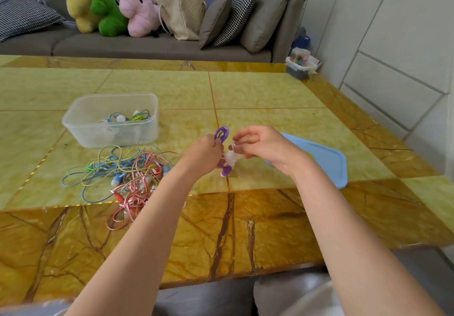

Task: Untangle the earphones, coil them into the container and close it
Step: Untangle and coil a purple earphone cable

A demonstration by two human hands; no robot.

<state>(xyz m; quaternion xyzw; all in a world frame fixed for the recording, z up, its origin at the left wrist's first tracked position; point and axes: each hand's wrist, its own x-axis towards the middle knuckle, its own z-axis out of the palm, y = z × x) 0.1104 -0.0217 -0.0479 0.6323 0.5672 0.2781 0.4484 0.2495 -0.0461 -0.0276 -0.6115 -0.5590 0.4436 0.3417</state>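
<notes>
Head | L hand (205, 152) grips purple earphones (221, 134) | R hand (260, 147) pinches cord, ends hidden

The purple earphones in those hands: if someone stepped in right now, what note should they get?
Left hand grips the coiled purple earphones; right hand pinches their loose end.
Clear container, open, already holds a few coiled sets.
Tangled pile of blue, yellow, green and pink earphones lies in front of it.
Blue lid lies on the table at the right.
Left: finish this coil, drop it in, untangle the pile, close the lid.
</notes>
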